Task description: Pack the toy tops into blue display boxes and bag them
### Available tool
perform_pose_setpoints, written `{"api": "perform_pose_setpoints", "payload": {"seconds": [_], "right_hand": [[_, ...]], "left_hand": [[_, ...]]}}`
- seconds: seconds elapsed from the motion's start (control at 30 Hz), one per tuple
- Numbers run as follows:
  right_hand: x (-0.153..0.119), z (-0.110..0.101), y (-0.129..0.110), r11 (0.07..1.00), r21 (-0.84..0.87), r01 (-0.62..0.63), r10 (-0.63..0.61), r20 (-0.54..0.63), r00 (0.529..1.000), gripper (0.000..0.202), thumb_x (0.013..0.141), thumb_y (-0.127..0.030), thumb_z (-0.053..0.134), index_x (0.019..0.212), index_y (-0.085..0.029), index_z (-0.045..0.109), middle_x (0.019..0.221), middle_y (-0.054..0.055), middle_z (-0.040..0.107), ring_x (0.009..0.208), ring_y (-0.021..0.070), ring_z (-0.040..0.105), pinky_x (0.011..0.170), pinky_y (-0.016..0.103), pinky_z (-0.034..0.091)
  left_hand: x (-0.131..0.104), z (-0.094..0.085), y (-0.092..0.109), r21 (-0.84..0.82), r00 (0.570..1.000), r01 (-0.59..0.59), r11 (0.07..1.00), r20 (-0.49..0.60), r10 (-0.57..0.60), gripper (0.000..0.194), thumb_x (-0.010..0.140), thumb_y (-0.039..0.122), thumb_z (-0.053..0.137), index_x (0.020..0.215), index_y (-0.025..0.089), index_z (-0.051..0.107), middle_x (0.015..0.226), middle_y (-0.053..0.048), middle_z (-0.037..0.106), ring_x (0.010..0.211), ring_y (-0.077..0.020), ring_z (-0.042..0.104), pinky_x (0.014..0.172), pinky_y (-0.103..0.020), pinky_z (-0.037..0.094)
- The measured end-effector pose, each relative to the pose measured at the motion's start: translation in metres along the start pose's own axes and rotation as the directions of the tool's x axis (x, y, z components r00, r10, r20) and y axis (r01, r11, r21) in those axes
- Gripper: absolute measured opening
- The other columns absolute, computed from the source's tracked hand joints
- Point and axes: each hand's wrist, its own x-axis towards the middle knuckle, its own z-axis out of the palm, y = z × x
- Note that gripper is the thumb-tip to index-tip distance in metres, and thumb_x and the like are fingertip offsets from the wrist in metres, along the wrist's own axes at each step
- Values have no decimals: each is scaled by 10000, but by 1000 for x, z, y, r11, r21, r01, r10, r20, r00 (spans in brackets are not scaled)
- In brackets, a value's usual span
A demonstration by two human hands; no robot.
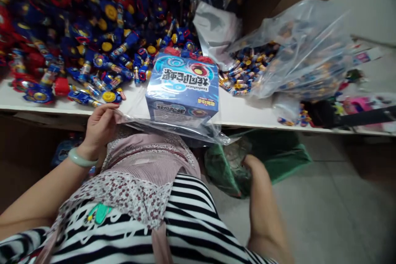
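Note:
A blue printed box (182, 84) sits at the table's front edge inside a clear plastic bag (136, 111). The bag's loose side hangs over the edge toward my lap. My left hand (100, 126), with a pale green bangle on its wrist, pinches the left corner of that bag. Down to the right, below the table, my right hand (250, 163) reaches into a green bag-like bin (276, 156). Its fingers are hidden among crumpled clear plastic (236, 152), so their grip does not show.
Blue, red and yellow toys (93, 41) are heaped across the table's left and back. Small yellow-and-blue tubes (244, 68) spill from a large clear sack (309, 53) on the right. A white sheet or bag (215, 29) stands behind the box. A black bar (368, 116) crosses the far right.

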Motion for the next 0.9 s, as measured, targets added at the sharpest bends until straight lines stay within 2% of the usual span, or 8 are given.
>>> {"api": "perform_pose_setpoints", "payload": {"seconds": [0.17,0.3,0.4,0.5,0.57,0.7,0.77,0.9], "right_hand": [[4,27,-34,954,122,274,-295,223,929,688,677,-621,795,1196,-195,648,1185,127,687,1092,275,654,917,439,564],[-34,24,-68,741,117,661,-670,181,720,82,869,-312,696,922,-255,672,837,27,704,770,164,668,725,298,560],[-67,12,-54,659,121,742,-747,225,626,132,791,-243,786,802,-267,656,714,-9,663,641,137,620,615,258,522],[-79,16,-36,856,300,421,-457,58,887,282,756,-473,802,910,-270,680,817,28,698,727,173,670,656,298,558],[-71,33,-37,865,501,-29,-78,191,979,539,791,-741,610,990,-246,689,871,82,715,779,214,697,674,355,578],[-41,71,-69,646,385,-660,88,820,565,1026,690,-993,238,1059,-161,712,871,159,713,844,276,700,732,442,573],[-35,79,-84,554,425,-716,89,825,559,990,708,-975,287,1084,-162,708,679,62,624,668,207,622,683,394,549],[-40,83,-83,466,652,-598,99,634,767,714,719,-795,630,1190,-260,674,520,-116,204,458,91,205,514,257,374]], "left_hand": [[10,4,1,35,999,-35,999,23,34,251,835,404,772,974,201,723,624,42,587,549,-63,497,557,-189,444],[0,-22,23,202,977,-75,976,210,32,240,849,456,733,858,217,758,790,-39,680,765,-145,645,756,-277,564],[-19,-60,46,341,895,-20,940,424,-135,184,786,395,795,738,218,777,1209,-116,678,1165,-280,629,1029,-420,532],[-30,-80,46,195,899,249,949,318,-301,269,795,449,775,982,256,788,1349,-119,625,1193,-294,631,979,-444,570],[-27,-71,32,114,792,502,857,337,-508,522,836,636,653,1116,207,753,1215,-176,690,1055,-288,693,848,-421,612],[-13,-19,10,53,494,775,630,570,-656,874,782,869,457,988,74,754,927,-240,721,874,-310,716,743,-424,600],[-10,4,11,-84,549,783,616,559,-621,736,790,776,587,1028,96,734,818,-170,702,792,-257,691,736,-393,587],[-15,20,11,-292,711,693,659,427,-559,523,739,271,825,1226,232,637,612,44,502,578,-91,507,623,-220,495]]}}
